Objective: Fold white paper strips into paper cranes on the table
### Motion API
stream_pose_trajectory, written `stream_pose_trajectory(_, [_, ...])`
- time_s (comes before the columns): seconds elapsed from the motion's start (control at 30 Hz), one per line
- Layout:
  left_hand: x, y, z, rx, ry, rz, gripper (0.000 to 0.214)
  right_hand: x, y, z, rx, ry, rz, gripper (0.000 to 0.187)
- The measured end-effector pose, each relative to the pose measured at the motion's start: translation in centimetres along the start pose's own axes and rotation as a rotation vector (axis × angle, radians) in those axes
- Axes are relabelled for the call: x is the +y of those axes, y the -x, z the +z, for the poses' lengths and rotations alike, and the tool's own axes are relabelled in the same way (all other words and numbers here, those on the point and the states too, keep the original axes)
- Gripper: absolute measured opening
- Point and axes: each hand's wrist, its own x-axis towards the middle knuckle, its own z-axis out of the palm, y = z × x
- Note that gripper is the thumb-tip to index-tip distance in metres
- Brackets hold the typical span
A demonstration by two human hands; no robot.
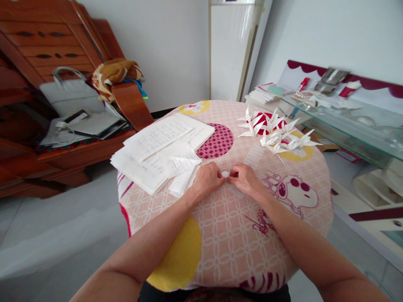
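Over the middle of the cloth-covered table, my left hand (209,175) and my right hand (243,176) meet with curled fingers. Between them they pinch a small white piece of paper (225,173), mostly hidden by the fingertips. Just beyond my left hand lies a pile of written sheets (151,161), with some folded white paper (182,182) at its near edge. Several folded white paper cranes (280,134) stand in a cluster at the far right of the table, on and around a red patch.
The round table wears a pink patterned cloth (220,235). To the right is a glass-topped stand (349,121) with papers and small objects. A wooden bench (78,155) at left holds a grey bag (72,96). A tall white cabinet (233,50) stands behind.
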Motion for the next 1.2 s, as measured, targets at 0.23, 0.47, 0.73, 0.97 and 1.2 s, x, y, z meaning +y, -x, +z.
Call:
stream_pose_trajectory(0.23, [-0.1,0.1,0.0,0.004,-0.011,0.020,0.015,-0.1,0.0,-0.3,-0.032,-0.013,0.065,0.016])
stream_pose_trajectory(0.47, [-0.4,0.0,0.4,0.029,-0.008,0.015,0.015,1.1,0.2,-0.9,-0.023,-0.088,0.098,0.017])
stream_pose_trajectory(0.73, [-0.7,0.0,0.5,0.038,0.048,0.036,0.013,0.1,0.2,-0.4,0.019,-0.026,0.137,0.014])
stream_pose_trajectory(0.97, [-0.9,0.3,-0.2,0.046,0.136,0.124,0.007,-0.1,0.1,-0.4,0.006,-0.020,0.145,0.015])
stream_pose_trajectory(1.2, [-1.9,0.1,-0.5,-0.021,0.264,0.163,0.039,-0.1,0.1,-0.4,0.003,-0.010,0.145,0.015])
